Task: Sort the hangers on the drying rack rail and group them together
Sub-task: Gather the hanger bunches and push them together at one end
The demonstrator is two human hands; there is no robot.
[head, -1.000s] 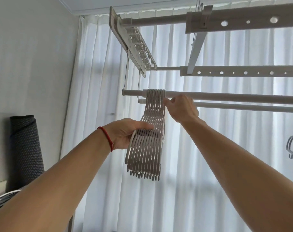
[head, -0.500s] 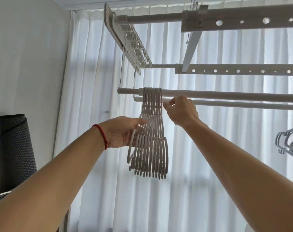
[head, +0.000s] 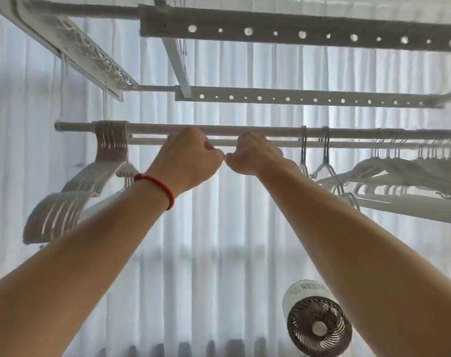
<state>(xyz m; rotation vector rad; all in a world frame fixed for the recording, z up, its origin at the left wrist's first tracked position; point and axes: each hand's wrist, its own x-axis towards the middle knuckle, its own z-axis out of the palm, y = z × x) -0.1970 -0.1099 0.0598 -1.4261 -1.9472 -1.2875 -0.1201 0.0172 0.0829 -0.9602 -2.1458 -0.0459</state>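
A tight bunch of beige hangers (head: 110, 146) hangs at the left end of the front rail (head: 152, 128), its bodies swinging out to the lower left. My left hand (head: 191, 155), with a red wrist cord, and my right hand (head: 255, 155) are raised side by side at mid-rail, fingers curled, thumbs almost touching. They cover part of the rear rail (head: 291, 143), and nothing shows in either hand. Just right of my right hand hang two wire-hooked hangers (head: 325, 153). Several white hangers (head: 399, 171) crowd the rails further right.
Two perforated rack bars (head: 296, 34) and a clip frame (head: 90, 52) run overhead. White curtains (head: 219, 228) fill the background. A round fan (head: 318, 327) stands low on the right. The rail between the beige bunch and the wire-hooked hangers is bare.
Both hands have let go of the beige bunch and moved right along the rail. The view has swung right and up, and the bunch now swings to the left.
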